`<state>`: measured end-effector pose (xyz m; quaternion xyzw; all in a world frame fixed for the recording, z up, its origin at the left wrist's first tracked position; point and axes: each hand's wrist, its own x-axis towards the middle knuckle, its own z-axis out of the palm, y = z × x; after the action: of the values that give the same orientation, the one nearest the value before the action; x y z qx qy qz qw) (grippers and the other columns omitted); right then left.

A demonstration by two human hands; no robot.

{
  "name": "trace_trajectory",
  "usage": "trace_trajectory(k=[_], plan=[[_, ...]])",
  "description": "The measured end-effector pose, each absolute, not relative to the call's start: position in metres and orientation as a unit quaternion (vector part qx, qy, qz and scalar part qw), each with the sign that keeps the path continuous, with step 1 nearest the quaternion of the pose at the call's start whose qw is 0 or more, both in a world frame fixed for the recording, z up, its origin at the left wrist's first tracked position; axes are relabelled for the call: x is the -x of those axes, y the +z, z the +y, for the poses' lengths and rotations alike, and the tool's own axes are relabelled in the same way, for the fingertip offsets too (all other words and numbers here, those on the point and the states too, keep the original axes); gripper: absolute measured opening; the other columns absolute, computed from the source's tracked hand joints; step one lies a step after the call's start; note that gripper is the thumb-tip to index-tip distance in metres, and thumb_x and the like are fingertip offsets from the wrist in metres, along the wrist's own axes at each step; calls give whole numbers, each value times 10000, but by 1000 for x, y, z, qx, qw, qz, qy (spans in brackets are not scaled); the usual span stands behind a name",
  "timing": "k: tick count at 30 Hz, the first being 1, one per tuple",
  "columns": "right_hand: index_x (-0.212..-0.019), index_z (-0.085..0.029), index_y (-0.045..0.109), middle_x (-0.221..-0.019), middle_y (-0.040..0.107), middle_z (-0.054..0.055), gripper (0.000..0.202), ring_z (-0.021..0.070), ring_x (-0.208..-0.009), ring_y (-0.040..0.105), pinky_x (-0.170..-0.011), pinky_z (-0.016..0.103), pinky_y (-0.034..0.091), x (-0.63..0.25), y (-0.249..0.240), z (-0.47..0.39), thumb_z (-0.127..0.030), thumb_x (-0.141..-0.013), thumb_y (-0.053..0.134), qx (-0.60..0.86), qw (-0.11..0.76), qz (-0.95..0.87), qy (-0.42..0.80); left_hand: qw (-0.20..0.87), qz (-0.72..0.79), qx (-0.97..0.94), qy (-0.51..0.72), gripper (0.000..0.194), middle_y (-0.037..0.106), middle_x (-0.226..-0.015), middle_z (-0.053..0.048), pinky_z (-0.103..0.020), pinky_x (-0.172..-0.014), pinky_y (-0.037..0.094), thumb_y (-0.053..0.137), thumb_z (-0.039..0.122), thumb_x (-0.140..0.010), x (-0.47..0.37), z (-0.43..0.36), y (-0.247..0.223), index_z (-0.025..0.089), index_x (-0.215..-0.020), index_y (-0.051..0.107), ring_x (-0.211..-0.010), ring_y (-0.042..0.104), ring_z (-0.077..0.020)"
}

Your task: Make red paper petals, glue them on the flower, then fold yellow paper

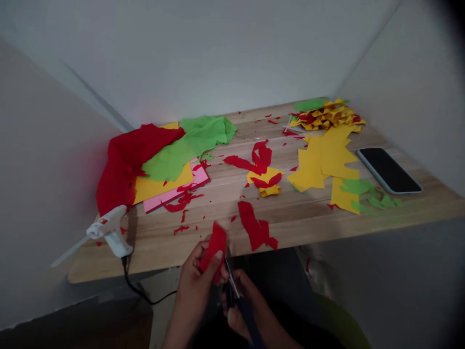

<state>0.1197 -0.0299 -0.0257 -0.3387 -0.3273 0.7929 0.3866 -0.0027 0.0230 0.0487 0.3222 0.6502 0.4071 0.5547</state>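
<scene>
My left hand (196, 271) pinches a folded-looking strip of red cloth or crepe paper (217, 241) just off the table's front edge, thumb on top. Scissors (247, 317) with dark handles are gripped in my right hand (237, 321), close beside it. Their blades point up along the strip's right edge; whether they touch it I cannot tell. On the table beyond lies a jagged red offcut (253, 227). More red scraps (261, 157) lie further back, some on a small yellow paper piece (271, 191).
A white glue gun (115, 237) with a cord stands at the wooden table's (218, 186) left edge. Red fabric (123, 155), green fabric (203, 135) and pink sheets (167, 198) pile behind it. Yellow cut paper (334, 155), a folded yellow-red cluster (332, 116) and a phone (389, 169) lie right.
</scene>
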Motion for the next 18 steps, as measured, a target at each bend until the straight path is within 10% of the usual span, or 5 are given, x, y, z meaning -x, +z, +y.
trace_trajectory(k=[8,18], plan=[[-971,-223,498,-761,492,-33,634,82,-544,463,-485,224,440,-111,-28,-24,-753,-680,691,410,355,-318,778,560,649,-268,440,583,698,-810,-6,-232,-600,491,801,473,-663,2,3,27,207,-1130,576,-647,623,-146],[-945,-231,457,-803,536,-41,647,8,-411,399,-380,161,365,-115,-28,-28,-774,-670,678,389,330,-315,801,581,654,-252,415,681,523,-517,87,-202,-454,338,795,521,-642,10,3,25,193,-1167,512,-423,434,-87]])
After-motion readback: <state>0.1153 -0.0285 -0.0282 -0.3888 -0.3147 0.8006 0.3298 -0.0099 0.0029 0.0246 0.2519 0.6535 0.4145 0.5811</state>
